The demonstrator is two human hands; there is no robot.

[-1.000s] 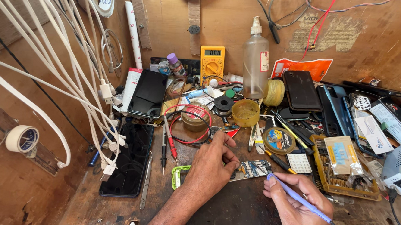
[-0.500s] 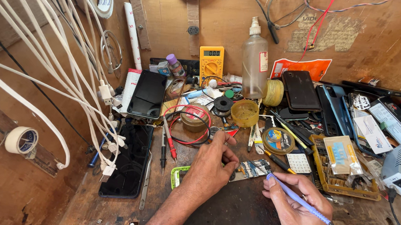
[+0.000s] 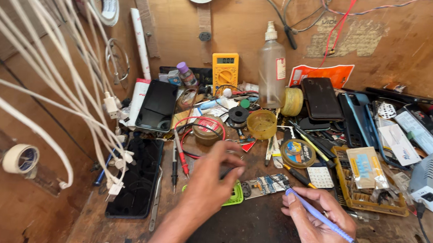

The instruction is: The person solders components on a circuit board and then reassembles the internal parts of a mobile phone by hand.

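My right hand [image 3: 320, 225] grips a blue soldering iron [image 3: 320, 219] like a pen, its tip resting at the right end of a small circuit board [image 3: 265, 185] on the dark bench. My left hand [image 3: 213, 179] is curled over the board's left end, beside a green plastic piece [image 3: 234, 195]. Whether the left fingers pinch something small I cannot tell. Red and black multimeter probes [image 3: 179, 157] lie just left of that hand.
A yellow multimeter [image 3: 224, 69], a clear spray bottle [image 3: 272, 70], a solder spool [image 3: 238, 116], a yellow tape roll [image 3: 293, 101] and several phones [image 3: 157, 105] crowd the back. A parts tray [image 3: 368, 183] sits right. White cables [image 3: 54, 76] hang at left.
My left hand has shifted slightly and curled its fingers more over the board's left end. The right hand with the iron has stayed in place.
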